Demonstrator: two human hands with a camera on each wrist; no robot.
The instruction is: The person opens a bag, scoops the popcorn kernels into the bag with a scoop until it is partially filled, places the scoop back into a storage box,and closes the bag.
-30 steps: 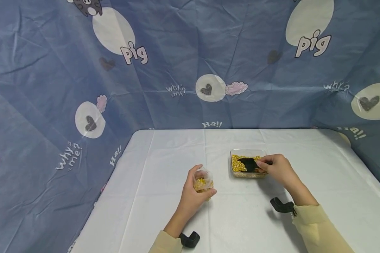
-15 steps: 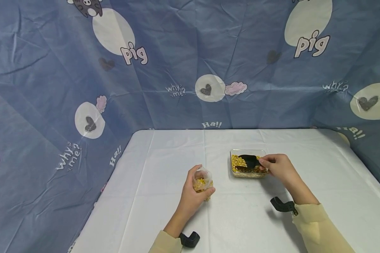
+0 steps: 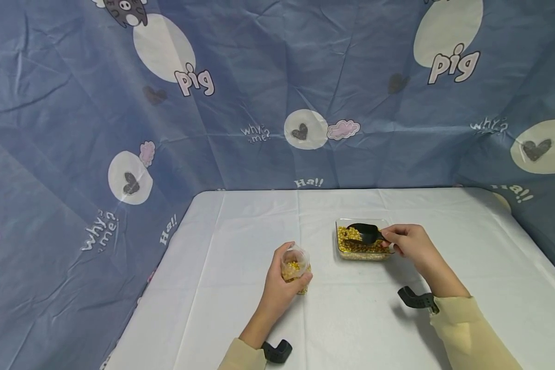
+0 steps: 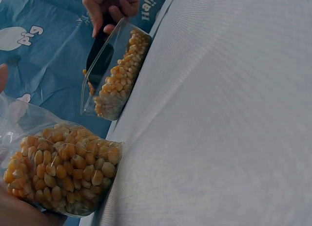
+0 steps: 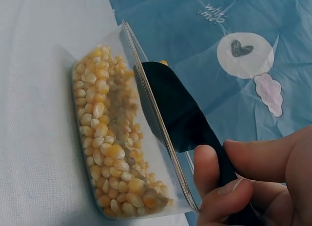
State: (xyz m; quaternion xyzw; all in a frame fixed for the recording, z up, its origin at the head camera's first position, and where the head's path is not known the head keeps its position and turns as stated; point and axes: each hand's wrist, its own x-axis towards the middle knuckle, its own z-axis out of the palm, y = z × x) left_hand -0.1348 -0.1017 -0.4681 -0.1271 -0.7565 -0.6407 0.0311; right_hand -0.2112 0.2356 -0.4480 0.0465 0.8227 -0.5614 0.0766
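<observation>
My left hand [image 3: 279, 288] is curled round a clear plastic bag [image 3: 296, 264] partly filled with yellow corn kernels [image 4: 68, 167]. The bag's mouth is open upward and its base looks to be on the table. On the right, my right hand [image 3: 411, 244] pinches the handle of a black scoop [image 3: 369, 233]. Corn kernels lie in the scoop's bowl, which is raised at the rim level of a clear rectangular container [image 5: 156, 111]. More corn kernels [image 5: 105, 133] fill the lower part of that container.
A white cloth covers the table [image 3: 240, 231]. Behind and to the left hangs a blue printed curtain [image 3: 240, 72]. Each wrist wears a black camera mount, one by the left sleeve [image 3: 277, 351] and one by the right sleeve [image 3: 416, 299].
The scoop has risen out of the corn in the container and now carries kernels; my right hand shifted slightly right. The left hand and bag have barely moved.
</observation>
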